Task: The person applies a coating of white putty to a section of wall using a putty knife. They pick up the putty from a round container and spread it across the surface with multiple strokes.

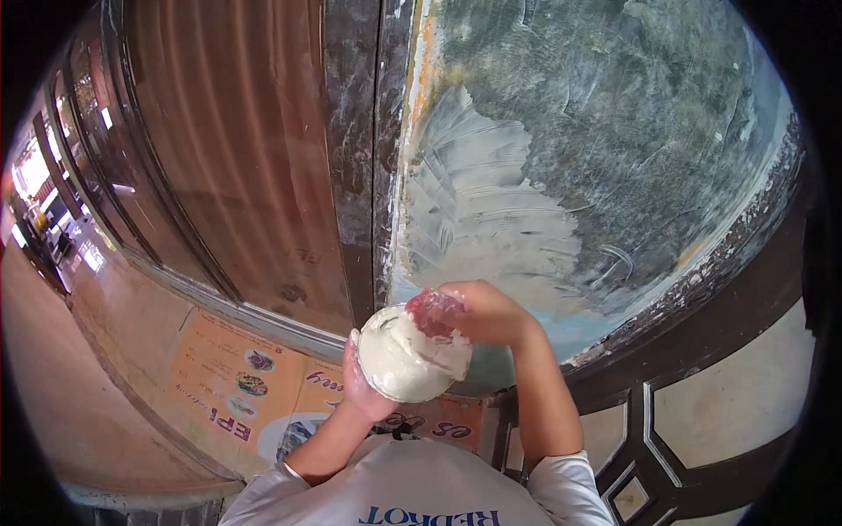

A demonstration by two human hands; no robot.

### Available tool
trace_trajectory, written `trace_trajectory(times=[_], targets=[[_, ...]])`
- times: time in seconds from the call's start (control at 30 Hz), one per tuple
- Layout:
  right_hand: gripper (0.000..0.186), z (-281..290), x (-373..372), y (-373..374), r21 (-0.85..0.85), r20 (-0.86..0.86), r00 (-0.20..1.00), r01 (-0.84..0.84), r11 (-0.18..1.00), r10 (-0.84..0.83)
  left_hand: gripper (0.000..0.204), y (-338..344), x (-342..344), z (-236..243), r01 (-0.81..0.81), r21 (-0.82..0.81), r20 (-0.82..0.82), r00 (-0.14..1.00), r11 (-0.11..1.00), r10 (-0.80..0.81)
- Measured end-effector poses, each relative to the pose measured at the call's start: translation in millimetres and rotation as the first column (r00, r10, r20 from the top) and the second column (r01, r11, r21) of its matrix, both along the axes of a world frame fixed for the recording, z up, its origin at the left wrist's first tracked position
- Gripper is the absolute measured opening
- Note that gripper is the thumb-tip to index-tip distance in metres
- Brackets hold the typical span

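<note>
My left hand (pixel 367 399) is wrapped round the side of a round bowl of white putty (pixel 403 355), held in front of my body. The putty is thick and comes up to the rim. My right hand (pixel 478 309) reaches over the bowl's far right edge, its fingers closed on a reddish flat scraper (pixel 436 313) smeared with white. The scraper touches the putty; its exact shape is partly hidden. Behind the bowl, pale putty in broad strokes (pixel 491 215) covers the lower left part of a mottled grey-green wall panel (pixel 631 114).
A dark wooden post (pixel 355 158) and a brown curtained glass door (pixel 228 131) stand left of the panel. An orange printed banner (pixel 228 377) lies on the floor. Dark-framed panelling (pixel 649 412) is at the lower right.
</note>
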State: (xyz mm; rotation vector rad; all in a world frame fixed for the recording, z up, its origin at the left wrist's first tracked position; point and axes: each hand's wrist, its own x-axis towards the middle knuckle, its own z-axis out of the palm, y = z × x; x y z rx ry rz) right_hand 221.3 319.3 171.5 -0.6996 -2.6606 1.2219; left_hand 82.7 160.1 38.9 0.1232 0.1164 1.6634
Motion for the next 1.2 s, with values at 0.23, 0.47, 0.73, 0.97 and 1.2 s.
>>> trace_trajectory(times=[0.23,0.47,0.73,0.97,1.2], targets=[[0.031,-10,3,12,-0.201,-0.158,0.987,-0.02,0.979,-0.012,0.074,2,-2,0,0.066,0.087,0.046,0.996,0.994,-0.071],[0.026,25,10,25,0.388,0.04,0.997,0.043,0.921,-0.063,0.074,-4,-6,4,0.026,0.074,0.039,0.999,0.997,-0.029],[0.028,28,11,23,0.413,0.223,0.975,-0.095,0.906,0.0,0.08,-6,-15,-4,0.034,0.063,0.03,0.999,0.997,-0.036],[0.024,45,0,0,0.542,0.15,0.988,-0.041,0.839,-0.049,0.08,-5,-16,2,0.04,0.081,0.084,0.995,0.996,-0.047],[0.025,38,3,-7,0.513,0.154,0.987,-0.043,0.857,-0.043,0.077,-9,-20,3,-0.092,0.019,-0.059,0.994,0.996,0.093]])
